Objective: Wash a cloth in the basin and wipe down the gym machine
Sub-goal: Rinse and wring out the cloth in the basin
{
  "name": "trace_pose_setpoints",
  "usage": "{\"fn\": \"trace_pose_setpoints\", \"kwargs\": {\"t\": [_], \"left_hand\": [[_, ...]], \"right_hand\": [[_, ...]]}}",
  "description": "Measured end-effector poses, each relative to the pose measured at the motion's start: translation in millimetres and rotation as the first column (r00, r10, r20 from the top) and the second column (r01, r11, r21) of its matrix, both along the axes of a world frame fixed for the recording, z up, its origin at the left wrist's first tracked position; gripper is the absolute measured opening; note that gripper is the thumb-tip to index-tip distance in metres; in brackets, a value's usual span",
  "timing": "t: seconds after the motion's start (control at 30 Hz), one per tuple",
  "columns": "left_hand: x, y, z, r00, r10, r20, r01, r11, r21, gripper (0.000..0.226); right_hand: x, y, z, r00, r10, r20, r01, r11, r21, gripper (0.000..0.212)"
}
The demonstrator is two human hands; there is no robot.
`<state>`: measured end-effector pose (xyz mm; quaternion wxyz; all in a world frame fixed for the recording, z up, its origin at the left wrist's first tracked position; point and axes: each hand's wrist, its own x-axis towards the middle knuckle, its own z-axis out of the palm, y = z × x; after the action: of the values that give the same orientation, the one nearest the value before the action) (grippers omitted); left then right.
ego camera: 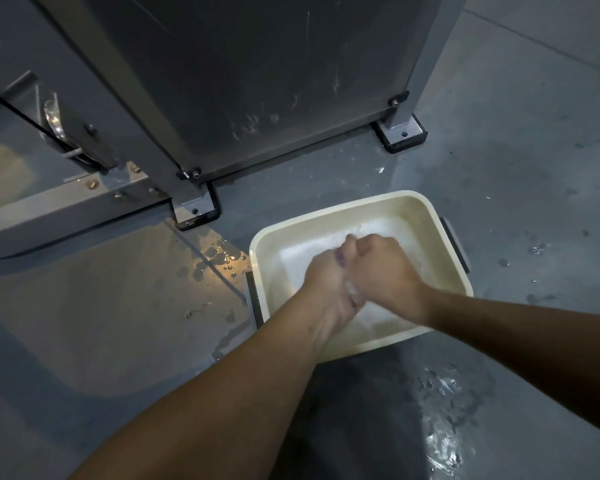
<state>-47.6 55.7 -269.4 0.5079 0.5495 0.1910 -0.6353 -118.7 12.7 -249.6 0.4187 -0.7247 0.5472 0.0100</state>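
Both hands scrub a cloth in the basin on the floor beside the machine.

The basin (329, 211), cream with dark handles at its two ends, sits on the grey floor (520, 188) just in front of the machine (243, 81), near its bolted feet. The left hand (328, 282) and right hand (385, 271) are pressed together over the middle of the basin, fingers curled round a bunched cloth (341, 259); only a small purplish fold shows between them, blurred by motion. Foamy water (388, 226) lies in the basin under the hands. Wet patches mark the floor to the basin's left and near the lower right edge of the view.
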Motion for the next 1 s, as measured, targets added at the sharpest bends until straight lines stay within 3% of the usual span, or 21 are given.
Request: {"fn": "trace_pose_setpoints", "kwargs": {"t": [0.07, 0.13, 0.23, 0.3, 0.4, 0.53, 0.63, 0.7, 0.8, 0.9, 1.0], "left_hand": [[-10, -2, 8, 0.996, -0.086, 0.025, 0.086, 0.996, -0.008, 0.034], [-13, 0, 3, 0.981, -0.169, 0.097, 0.166, 0.985, 0.041, 0.031], [0, 0, -7, 0.981, -0.143, 0.131, 0.134, 0.988, 0.075, 0.034], [5, -1, -9, 0.969, -0.192, 0.157, 0.178, 0.979, 0.1, 0.047], [6, -3, -11, 0.924, -0.293, 0.244, 0.278, 0.956, 0.093, 0.048], [9, 7, -20, 0.864, -0.379, 0.332, 0.338, 0.924, 0.177, 0.033], [7, 17, -25, 0.843, -0.427, 0.326, 0.339, 0.894, 0.293, 0.024], [9, 21, -27, 0.868, -0.395, 0.302, 0.326, 0.911, 0.252, 0.022], [15, 22, -20, 0.936, -0.275, 0.218, 0.25, 0.959, 0.136, 0.035], [19, 20, -8, 0.944, -0.291, 0.156, 0.288, 0.957, 0.041, 0.035], [16, 17, 0, 0.912, -0.316, 0.26, 0.35, 0.932, -0.093, 0.043]], "right_hand": [[-8, -16, 6, 0.992, -0.024, -0.126, 0.028, 0.999, 0.033, 0.028], [-17, -12, -1, 0.997, -0.067, -0.046, 0.067, 0.998, -0.019, 0.038], [-14, 3, -4, 0.999, 0.045, -0.028, -0.046, 0.998, -0.031, 0.058], [-13, -7, -8, 0.963, 0.204, -0.177, -0.225, 0.969, -0.106, 0.058], [-21, -24, -22, 0.951, 0.218, -0.218, -0.258, 0.95, -0.178, 0.061], [-27, -25, -35, 0.944, 0.201, -0.262, -0.23, 0.97, -0.085, 0.027], [-27, -26, -40, 0.915, 0.182, -0.36, -0.167, 0.983, 0.074, 0.028], [-24, -24, -40, 0.956, 0.144, -0.254, -0.088, 0.972, 0.218, 0.026], [-18, -12, -11, 0.994, 0.093, 0.049, -0.104, 0.937, 0.332, 0.013], [-13, -3, 26, 0.974, 0.016, 0.227, -0.118, 0.89, 0.441, 0.029], [-6, -1, 54, 0.932, -0.003, 0.363, -0.147, 0.911, 0.384, 0.049]]}}
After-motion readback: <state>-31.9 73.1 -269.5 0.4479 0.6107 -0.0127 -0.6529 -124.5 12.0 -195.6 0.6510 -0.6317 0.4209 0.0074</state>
